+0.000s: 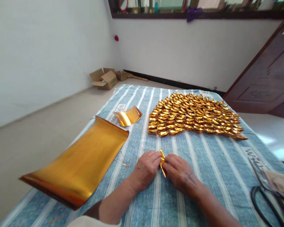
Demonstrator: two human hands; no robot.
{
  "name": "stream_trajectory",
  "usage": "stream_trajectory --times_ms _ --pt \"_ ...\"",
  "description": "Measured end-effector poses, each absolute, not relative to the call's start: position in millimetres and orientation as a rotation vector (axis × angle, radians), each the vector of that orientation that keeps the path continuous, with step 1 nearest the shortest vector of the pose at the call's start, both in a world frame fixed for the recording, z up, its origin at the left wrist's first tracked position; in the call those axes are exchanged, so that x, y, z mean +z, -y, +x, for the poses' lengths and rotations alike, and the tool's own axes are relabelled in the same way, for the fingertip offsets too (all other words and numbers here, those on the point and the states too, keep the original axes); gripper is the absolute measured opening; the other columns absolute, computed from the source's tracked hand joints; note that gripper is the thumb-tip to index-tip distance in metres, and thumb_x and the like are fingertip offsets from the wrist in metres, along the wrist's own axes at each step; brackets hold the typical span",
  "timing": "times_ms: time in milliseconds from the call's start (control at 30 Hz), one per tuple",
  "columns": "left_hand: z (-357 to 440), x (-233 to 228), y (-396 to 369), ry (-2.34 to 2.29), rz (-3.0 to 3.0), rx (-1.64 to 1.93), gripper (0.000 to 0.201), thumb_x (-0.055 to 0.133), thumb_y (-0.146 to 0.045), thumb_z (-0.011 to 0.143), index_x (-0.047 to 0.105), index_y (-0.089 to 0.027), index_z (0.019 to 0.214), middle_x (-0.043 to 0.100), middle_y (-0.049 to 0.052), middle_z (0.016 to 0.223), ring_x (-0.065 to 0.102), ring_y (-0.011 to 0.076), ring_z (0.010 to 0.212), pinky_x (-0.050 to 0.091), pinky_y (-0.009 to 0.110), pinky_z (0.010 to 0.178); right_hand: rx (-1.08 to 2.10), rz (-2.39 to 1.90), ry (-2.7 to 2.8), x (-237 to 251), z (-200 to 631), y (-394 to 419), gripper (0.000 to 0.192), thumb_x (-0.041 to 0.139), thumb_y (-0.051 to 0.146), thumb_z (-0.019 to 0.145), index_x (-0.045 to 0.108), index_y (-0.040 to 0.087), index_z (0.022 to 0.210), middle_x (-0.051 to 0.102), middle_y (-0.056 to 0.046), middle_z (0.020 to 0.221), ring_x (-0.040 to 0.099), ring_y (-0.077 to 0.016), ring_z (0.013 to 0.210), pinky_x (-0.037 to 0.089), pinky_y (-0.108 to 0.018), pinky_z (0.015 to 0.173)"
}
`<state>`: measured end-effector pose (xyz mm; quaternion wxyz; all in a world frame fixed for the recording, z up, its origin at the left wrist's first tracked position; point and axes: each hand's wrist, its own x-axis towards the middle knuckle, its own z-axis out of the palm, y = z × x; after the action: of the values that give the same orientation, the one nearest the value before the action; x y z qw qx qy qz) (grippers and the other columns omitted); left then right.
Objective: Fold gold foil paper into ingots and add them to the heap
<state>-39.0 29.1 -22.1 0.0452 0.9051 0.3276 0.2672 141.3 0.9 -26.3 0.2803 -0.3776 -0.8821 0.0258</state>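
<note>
Near the front middle of the cloth, a small folded piece of gold foil paper (162, 154) is pinched between my two hands. My left hand (147, 168) closes on its left side, thumb and fingers together. From the right, my right hand (180, 170) grips the other side, fingers curled. The inner folds are partly hidden by my fingers. Beyond my hands lie rows of folded gold foil ingots (191, 115), packed close together. A large curled stack of gold foil sheets (82, 160) rests to the left, with a smaller curled foil stack (129, 116) behind it.
A blue and white striped cloth (208, 170) covers the table. Black-handled scissors (262, 195) lie at the right edge near a brownish packet (279, 183). Thin scraps (125, 165) lie beside the large stack. An open cardboard box (105, 78) stands on the floor by the wall.
</note>
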Motion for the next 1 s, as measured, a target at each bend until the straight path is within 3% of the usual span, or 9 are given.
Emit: stream_trajectory --times_ms 233,600,833,1000 --pt "-44 -14 -25 -0.997 2.592 0.755 0.026 0.039 -0.018 0.095 0.064 -0.014 0.104 0.069 0.009 0.104 0.063 0.0200 0.096 0.051 0.037 0.087 0.002 -0.887 2.504 -29 148 -2 0.023 0.038 0.018 0.098 0.061 0.015 0.095 0.061 -0.008 0.087 0.052 -0.0190 0.081 0.044 -0.032 0.069" --pt "-38 -25 -26 -1.181 2.412 0.894 0.016 0.051 -0.021 0.092 0.066 -0.017 0.091 0.070 0.008 0.102 0.065 0.0195 0.097 0.052 0.035 0.086 0.068 -0.784 2.579 -22 157 -7 0.024 0.042 0.017 0.097 0.057 0.014 0.115 0.065 -0.011 0.097 0.058 -0.0214 0.097 0.051 -0.034 0.078" --pt "-39 -23 -29 -1.168 2.304 0.857 0.004 0.063 -0.016 0.083 0.065 -0.017 0.086 0.070 0.006 0.103 0.064 0.0208 0.097 0.051 0.036 0.085 0.026 -0.786 2.617 -27 164 -9 0.023 0.043 0.019 0.097 0.060 0.013 0.112 0.064 -0.013 0.109 0.055 -0.0245 0.108 0.052 -0.037 0.083" --pt "-40 -20 -30 -1.158 2.266 0.815 0.006 0.067 -0.016 0.080 0.064 -0.017 0.086 0.069 0.005 0.103 0.062 0.0206 0.098 0.049 0.036 0.085 0.065 -0.808 2.559 -25 163 -12 0.020 0.045 0.019 0.097 0.062 0.017 0.107 0.064 -0.011 0.108 0.056 -0.0220 0.106 0.052 -0.036 0.082"
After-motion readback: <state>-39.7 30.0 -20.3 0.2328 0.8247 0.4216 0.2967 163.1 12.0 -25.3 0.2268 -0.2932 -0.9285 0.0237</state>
